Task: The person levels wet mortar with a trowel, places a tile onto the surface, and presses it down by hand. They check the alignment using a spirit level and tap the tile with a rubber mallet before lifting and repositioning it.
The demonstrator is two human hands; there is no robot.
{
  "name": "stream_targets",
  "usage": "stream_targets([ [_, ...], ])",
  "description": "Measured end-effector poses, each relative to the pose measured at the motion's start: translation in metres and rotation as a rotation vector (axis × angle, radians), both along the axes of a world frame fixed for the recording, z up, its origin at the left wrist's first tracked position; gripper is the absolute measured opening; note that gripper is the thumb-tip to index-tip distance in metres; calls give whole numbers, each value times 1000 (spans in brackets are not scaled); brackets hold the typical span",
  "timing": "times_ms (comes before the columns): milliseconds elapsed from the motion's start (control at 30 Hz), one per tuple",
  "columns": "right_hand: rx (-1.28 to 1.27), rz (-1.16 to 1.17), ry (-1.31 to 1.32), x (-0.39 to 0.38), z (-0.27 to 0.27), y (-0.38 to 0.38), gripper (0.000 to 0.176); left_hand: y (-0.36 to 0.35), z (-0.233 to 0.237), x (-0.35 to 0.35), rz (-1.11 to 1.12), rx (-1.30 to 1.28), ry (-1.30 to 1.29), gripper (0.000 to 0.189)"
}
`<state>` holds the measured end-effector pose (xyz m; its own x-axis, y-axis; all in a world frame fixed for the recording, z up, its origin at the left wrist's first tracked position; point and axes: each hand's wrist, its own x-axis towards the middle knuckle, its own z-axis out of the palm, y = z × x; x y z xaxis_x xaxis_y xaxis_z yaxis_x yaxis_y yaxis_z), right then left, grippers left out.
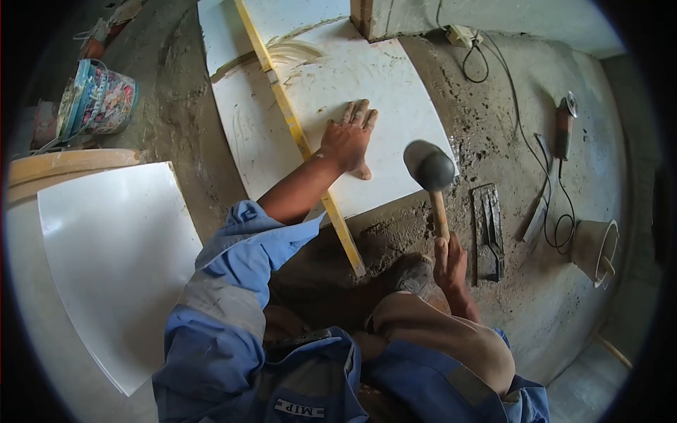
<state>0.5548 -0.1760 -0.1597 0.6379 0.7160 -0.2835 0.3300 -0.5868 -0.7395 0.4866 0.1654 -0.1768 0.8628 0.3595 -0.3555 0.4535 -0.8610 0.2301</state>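
My left hand (348,141) lies flat with its fingers spread on a large white tile (395,106) on the floor. Under my left forearm runs a long yellow spirit level (289,116), laid lengthwise across the tile. My right hand (451,262) is wrapped round the wooden handle of a rubber mallet (430,166). Its black head overlaps the tile's right edge in this view. Wet mortar smears mark the tile's far part, around a joint with another white tile (226,32).
A notched trowel (486,233) lies right of the mallet. Farther right are an angle grinder (564,127) with its cable and a tipped white bucket (594,248). At left stand stacked white tiles (120,261) and a paint-splashed bucket (106,102). A wall corner (395,17) rises behind the tile.
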Motion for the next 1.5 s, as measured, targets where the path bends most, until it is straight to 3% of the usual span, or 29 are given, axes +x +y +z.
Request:
stream_targets([
  [67,100,11,-101,4,16,10,40,2,0,-2,6,27,11,137],
  [133,225,16,-48,7,24,4,42,2,9,1,13,159,226,143],
  [200,364,-9,-34,2,31,2,44,6,6,-1,47,62,216,146],
  [233,386,92,-196,4,13,-12,44,7,10,-1,49,44,229,146],
  [333,172,142,-52,-4,-5,-17,41,9,6,-4,44,43,242,145],
  [400,-463,136,-22,-5,-17,-4,35,11,2,-6,50,43,196,144],
  [433,-465,135,-22,-8,-20,-8,35,11,4,-5,49,42,197,144],
  [500,177,153,-145,-18,-26,-18,30,11,8,-6,55,55,202,142],
  [533,169,149,-135,-23,-22,-18,30,8,8,-9,51,47,211,142],
  [633,-337,128,-64,-14,-19,-2,29,11,9,-8,61,33,197,140],
  [733,-150,99,-19,-10,-14,2,34,12,8,-8,55,69,159,139],
  [767,-268,76,-26,-10,-16,7,39,13,4,-11,53,54,145,140],
  [867,-225,67,37,-3,-10,15,42,14,8,-8,66,33,122,139],
  [933,-159,94,43,-1,-3,16,41,18,0,-15,48,7,16,131],
  [1033,122,-127,238,6,-21,1,41,38,-9,-29,35,-77,-316,93],
  [1100,326,-116,305,8,-23,7,43,40,2,-37,35,-67,-547,73],
  [1133,454,-45,223,6,3,20,46,34,17,-48,55,5,-669,60],
  [1200,458,121,-32,10,24,32,52,26,34,-79,216,-61,-722,54],
  [1300,403,71,-144,8,25,37,78,32,13,-140,328,75,-702,61],
  [1333,384,67,-121,7,26,38,82,31,-5,-158,382,201,-544,68],
  [1367,381,38,-148,0,34,50,82,29,-17,-171,431,320,-385,77],
  [1400,373,8,-174,-7,40,63,83,26,-21,-178,429,320,-396,77],
  [1467,300,58,-182,-2,25,56,79,20,-27,-190,309,126,-246,97],
  [1500,221,106,-178,2,16,51,78,20,-30,-193,309,127,-257,97],
])
